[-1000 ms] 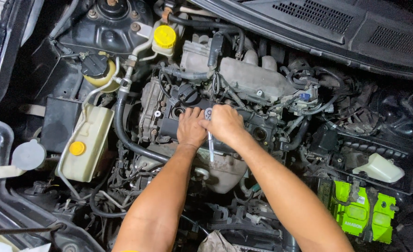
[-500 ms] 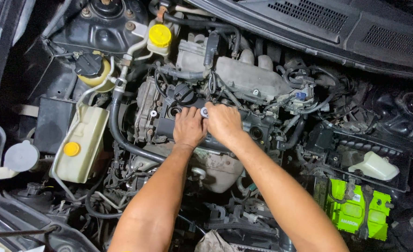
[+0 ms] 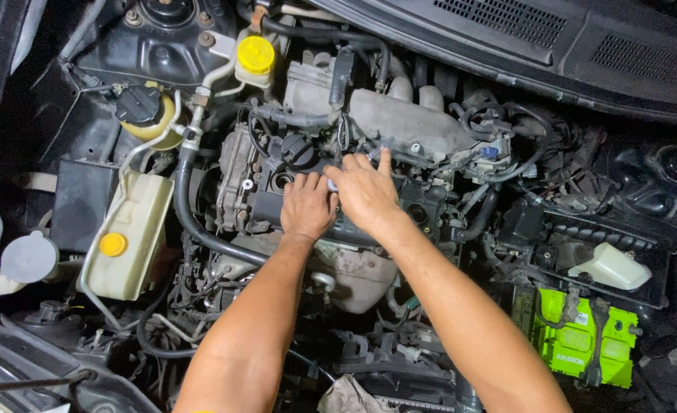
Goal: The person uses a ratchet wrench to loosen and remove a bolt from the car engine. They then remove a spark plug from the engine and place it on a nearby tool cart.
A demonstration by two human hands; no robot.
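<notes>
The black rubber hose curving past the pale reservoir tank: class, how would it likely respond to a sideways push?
The black hose looks thick, so it would probably flex, not flop. Both ends seem attached, so it would likely spring back.
</notes>
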